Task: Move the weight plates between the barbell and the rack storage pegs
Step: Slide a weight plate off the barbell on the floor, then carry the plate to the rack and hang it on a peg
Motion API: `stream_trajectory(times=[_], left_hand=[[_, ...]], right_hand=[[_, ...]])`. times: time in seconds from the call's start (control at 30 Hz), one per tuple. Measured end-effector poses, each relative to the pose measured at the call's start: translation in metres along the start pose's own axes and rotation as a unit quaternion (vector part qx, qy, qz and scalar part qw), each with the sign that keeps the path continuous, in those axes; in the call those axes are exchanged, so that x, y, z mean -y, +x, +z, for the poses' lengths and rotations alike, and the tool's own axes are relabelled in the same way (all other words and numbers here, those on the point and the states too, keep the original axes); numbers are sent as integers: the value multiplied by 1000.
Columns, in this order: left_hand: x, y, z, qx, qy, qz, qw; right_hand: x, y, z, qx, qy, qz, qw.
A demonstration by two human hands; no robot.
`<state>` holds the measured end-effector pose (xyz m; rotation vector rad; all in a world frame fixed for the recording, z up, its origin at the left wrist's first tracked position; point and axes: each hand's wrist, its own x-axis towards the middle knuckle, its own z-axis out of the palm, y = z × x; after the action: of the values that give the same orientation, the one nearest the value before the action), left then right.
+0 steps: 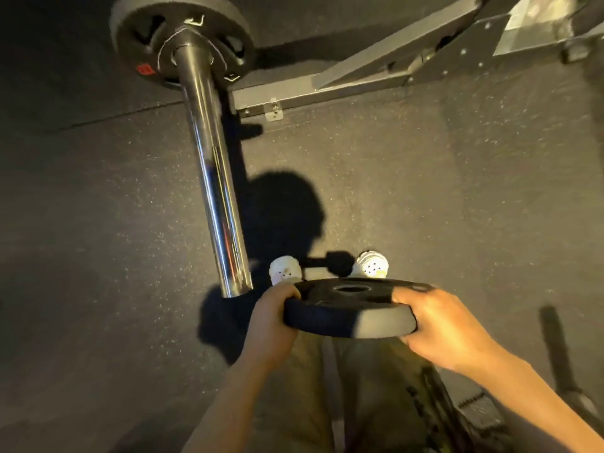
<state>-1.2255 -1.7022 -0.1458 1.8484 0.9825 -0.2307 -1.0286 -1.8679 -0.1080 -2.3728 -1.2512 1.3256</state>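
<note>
Between the two hands, a round black rubber-coated weight plate (349, 308) with a centre hole is held nearly flat at about waist height, above the person's olive trousers (376, 403). The left hand (271, 325) grips the plate's left edge, fingers curled over the top of the rim. The right hand (447, 328) grips the right edge, its fingers wrapped underneath and its thumb lying across the upper face.

Just beside the left hand, up and to its left, ends the shiny chrome sleeve of the barbell (215, 171), which runs away from the person. At its far end, well apart from both hands, sits a second black weight plate with cut-out grip slots (179, 34); a red label shows on its face. Beyond the right hand, further off, lie the grey steel beams of the rack's base (359, 73).

Past the held plate, two white shoes (372, 264) stand on the dark speckled rubber floor (425, 191), and shadows fall across it.
</note>
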Motion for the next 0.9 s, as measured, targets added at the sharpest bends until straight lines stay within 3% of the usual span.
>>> stream_trajectory(times=[0.2, 0.33, 0.5, 0.63, 0.9], left_hand=[[-113, 24, -2, 20, 67, 74, 995], [-199, 40, -2, 43, 132, 115, 984], [-295, 52, 18, 43, 120, 130, 983], [-387, 57, 42, 80, 142, 275, 947], [-561, 117, 108, 171, 161, 391, 890]], right_hand=[[-25, -51, -69, -61, 111, 58, 990], [-49, -87, -118, -145, 163, 65, 974], [-90, -134, -173, -198, 176, 70, 962], [-130, -186, -228, -287, 189, 114, 932], [-208, -248, -341, -377, 246, 182, 874]])
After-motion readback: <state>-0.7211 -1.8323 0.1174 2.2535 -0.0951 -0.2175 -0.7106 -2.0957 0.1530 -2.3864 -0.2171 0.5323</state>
